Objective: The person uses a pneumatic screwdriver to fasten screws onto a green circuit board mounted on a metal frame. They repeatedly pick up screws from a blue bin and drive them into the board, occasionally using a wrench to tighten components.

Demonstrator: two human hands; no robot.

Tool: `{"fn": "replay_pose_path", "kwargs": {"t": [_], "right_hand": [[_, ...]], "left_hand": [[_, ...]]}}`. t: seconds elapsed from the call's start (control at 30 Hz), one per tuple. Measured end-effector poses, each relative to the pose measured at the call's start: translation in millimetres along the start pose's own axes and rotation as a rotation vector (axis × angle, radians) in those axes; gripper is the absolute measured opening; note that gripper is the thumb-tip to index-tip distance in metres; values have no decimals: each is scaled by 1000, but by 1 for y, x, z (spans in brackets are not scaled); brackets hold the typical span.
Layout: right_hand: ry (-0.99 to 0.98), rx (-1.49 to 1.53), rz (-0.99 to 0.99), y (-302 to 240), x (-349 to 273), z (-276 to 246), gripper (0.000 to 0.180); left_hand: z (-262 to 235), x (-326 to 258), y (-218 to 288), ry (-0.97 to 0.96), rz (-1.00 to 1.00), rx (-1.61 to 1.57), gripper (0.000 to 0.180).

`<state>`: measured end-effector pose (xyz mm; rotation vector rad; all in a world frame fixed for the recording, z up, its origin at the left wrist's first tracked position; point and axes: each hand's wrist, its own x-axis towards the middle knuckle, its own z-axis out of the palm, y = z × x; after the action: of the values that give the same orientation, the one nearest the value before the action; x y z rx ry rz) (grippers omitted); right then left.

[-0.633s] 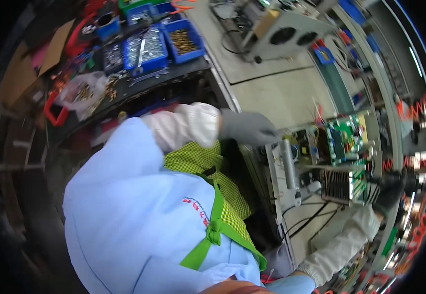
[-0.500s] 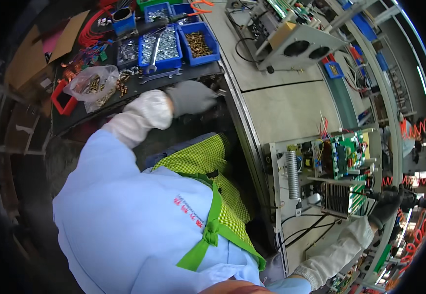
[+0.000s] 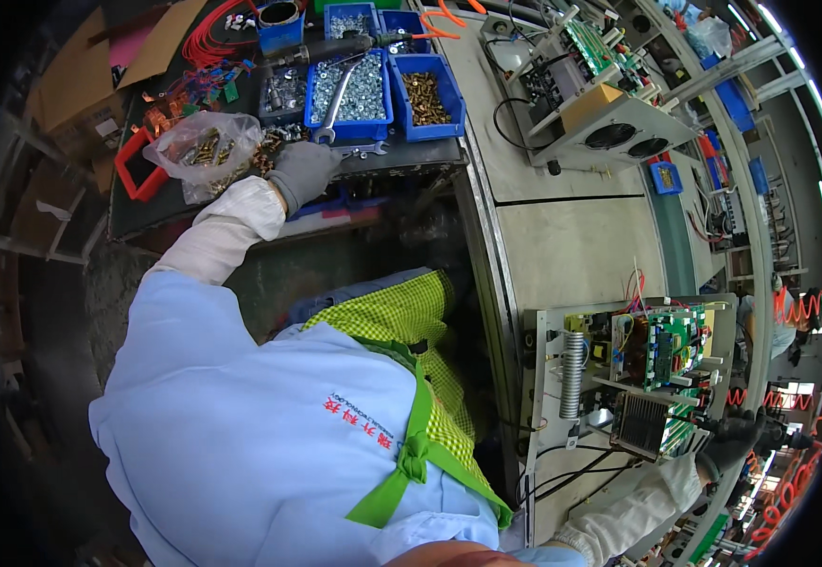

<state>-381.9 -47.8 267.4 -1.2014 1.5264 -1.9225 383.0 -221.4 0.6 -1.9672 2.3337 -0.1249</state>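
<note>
1. While the person leans over the bench, the left hand (image 3: 302, 173) in a grey glove reaches to the side shelf, fingers curled down at the edge of a clear bag (image 3: 201, 144) of small brass parts; can't tell if it's pinching anything.
2. Just beyond the hand: a spanner (image 3: 337, 102) lying across a blue bin (image 3: 352, 93) of silver screws, w/ a 2nd blue bin (image 3: 428, 96) of brass fittings beside it.
3. Right hand (image 3: 727, 439), dark glove, sits at the far edge of the open electronics chassis (image 3: 633, 378) on the bench, touching its frame near the green circuit board (image 3: 668, 345); grip unclear, half hidden.
4. Handling, by judgement: brass bits are small, hard, light, prone to slip from gloved fingertips, so pinch singly. The bag is soft & floppy; take it by the neck.
5. The chassis looks stiff & heavyish; the board is fragile, so hold the metal frame, not the components.
</note>
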Motion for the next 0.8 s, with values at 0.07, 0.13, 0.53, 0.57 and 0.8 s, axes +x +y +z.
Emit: {"fn": "replay_pose_path", "kwargs": {"t": [0.07, 0.13, 0.53, 0.57, 0.8], "right_hand": [[35, 6, 27, 2, 4, -14, 43], [112, 34, 48, 2, 0, -11, 43], [-158, 149, 114, 9, 13, -56, 42], [-168, 142, 94, 9, 11, -55, 42], [-98, 97, 19, 2, -5, -38, 43]], "left_hand": [[6, 3, -1, -22, -24, 61, 13], [-21, -4, 12, 6, -20, 89, 13], [-54, 9, 25, 185, 2, -171, 32], [-63, 24, 22, 226, -29, -211, 31], [-22, 144, -39, -27, -150, -7, 25]]}}
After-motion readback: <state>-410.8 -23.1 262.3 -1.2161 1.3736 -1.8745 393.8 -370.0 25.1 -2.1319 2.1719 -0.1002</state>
